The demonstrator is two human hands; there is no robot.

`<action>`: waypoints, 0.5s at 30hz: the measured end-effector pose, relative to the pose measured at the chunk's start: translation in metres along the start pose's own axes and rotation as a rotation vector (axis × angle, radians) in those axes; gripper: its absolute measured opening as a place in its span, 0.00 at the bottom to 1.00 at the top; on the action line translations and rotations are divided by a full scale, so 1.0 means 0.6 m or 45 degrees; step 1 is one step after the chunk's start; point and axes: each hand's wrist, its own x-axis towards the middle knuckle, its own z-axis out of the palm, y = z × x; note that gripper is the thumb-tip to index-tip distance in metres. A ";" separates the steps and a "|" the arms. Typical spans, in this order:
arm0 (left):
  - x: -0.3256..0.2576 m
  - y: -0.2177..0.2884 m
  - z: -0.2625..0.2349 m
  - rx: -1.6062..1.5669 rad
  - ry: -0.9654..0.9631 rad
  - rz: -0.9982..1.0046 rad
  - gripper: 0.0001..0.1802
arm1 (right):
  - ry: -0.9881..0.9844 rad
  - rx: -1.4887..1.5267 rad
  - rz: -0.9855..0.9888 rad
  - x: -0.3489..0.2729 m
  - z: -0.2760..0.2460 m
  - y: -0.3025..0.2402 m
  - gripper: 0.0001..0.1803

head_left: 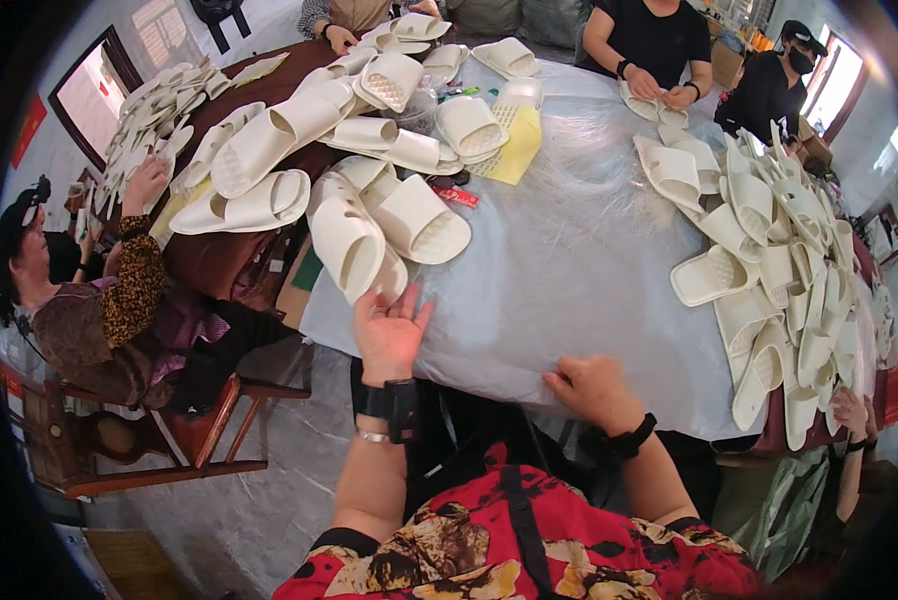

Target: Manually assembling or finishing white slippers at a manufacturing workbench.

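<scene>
My left hand (391, 338) is at the near table edge, palm partly up and thumb apart. Its fingertips touch the near end of a cream slipper (347, 245); I cannot tell whether any finger hooks under it. Beside that slipper lies another cream slipper (427, 220) with a quilted strap. My right hand (601, 392) rests by the front edge of the plastic-covered table (529, 300), its fingers curled in. Whatever those fingers may hold is hidden.
Slippers pile up at the left (269, 150) and in a heap (769, 260) on the right. Near the middle are a yellow sheet (519, 145), a red packet (456, 196) and clear plastic film (594, 170). Several people work around the table. A wooden chair (159, 440) stands at the left.
</scene>
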 end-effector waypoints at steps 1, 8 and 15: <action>-0.006 0.008 -0.001 -0.086 -0.011 -0.024 0.23 | 0.002 -0.012 0.002 -0.001 0.004 0.003 0.18; 0.009 0.053 -0.014 -0.132 0.035 -0.070 0.33 | 0.027 0.040 -0.060 0.001 0.008 0.004 0.18; -0.043 0.022 -0.051 0.304 0.163 0.140 0.19 | 0.040 0.087 -0.059 -0.015 0.006 0.007 0.17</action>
